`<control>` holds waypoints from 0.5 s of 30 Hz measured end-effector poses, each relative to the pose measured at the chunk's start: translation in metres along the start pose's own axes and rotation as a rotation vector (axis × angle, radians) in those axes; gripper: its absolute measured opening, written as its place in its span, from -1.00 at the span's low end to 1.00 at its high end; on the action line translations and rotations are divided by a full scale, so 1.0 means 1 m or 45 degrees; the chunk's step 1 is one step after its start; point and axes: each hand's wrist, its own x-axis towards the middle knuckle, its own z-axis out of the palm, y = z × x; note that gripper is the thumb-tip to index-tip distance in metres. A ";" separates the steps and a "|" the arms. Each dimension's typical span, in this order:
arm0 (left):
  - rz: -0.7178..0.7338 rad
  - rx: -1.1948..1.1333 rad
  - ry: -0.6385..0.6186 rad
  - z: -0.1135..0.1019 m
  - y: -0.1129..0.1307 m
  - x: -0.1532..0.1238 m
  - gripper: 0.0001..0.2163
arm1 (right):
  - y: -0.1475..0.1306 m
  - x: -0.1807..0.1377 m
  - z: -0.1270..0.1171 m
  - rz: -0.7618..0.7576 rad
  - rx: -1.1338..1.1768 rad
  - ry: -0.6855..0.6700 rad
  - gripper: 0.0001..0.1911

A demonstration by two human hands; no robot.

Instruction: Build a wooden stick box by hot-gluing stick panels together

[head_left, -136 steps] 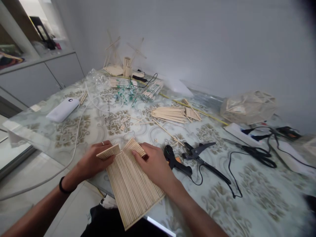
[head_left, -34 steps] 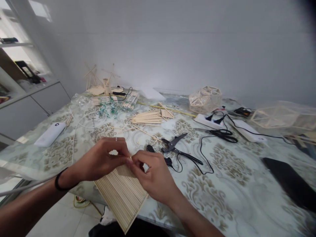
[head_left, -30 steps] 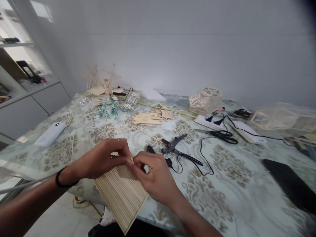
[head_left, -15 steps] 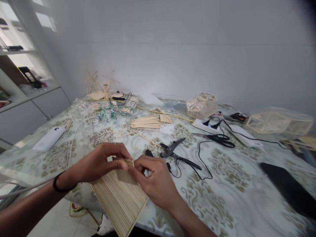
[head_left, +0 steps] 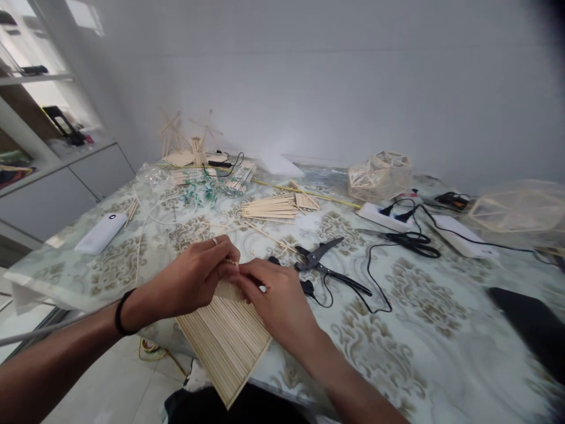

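Observation:
My left hand (head_left: 194,274) is closed on a small panel of thin wooden sticks (head_left: 229,290), its fingers wrapped over the upper edge. My right hand (head_left: 276,297) pinches the right side of the same small panel, fingertips close to the left thumb. Beneath both hands a larger panel of wooden sticks (head_left: 227,347), laid side by side, reaches over the near table edge, one corner pointing down. How the two panels meet is hidden by the fingers. Just right of my right hand lie black-handled pruning shears (head_left: 326,268) with their blades apart.
Loose sticks (head_left: 269,207) lie mid-table beside a yellow tape measure (head_left: 318,195). Scissors (head_left: 412,242), a power strip (head_left: 388,218) with cables and a dark phone-like slab (head_left: 529,330) lie right. A white power bank (head_left: 101,232) sits left; stick-frame models (head_left: 382,175) stand behind.
My left hand has curled further over the small panel's top edge, and the small panel has tilted. The camera view has shifted slightly, so the table things appear further right.

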 end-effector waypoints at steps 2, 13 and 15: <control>-0.008 0.006 0.023 -0.002 -0.003 0.001 -0.87 | -0.001 0.002 -0.001 0.024 0.054 -0.019 -0.84; -0.133 -0.199 -0.002 -0.010 -0.012 0.005 -0.87 | 0.008 -0.004 -0.004 0.316 0.394 0.006 -0.86; -0.146 -0.276 -0.010 -0.011 -0.011 0.005 -0.88 | 0.006 -0.002 -0.003 0.317 0.384 -0.009 -0.88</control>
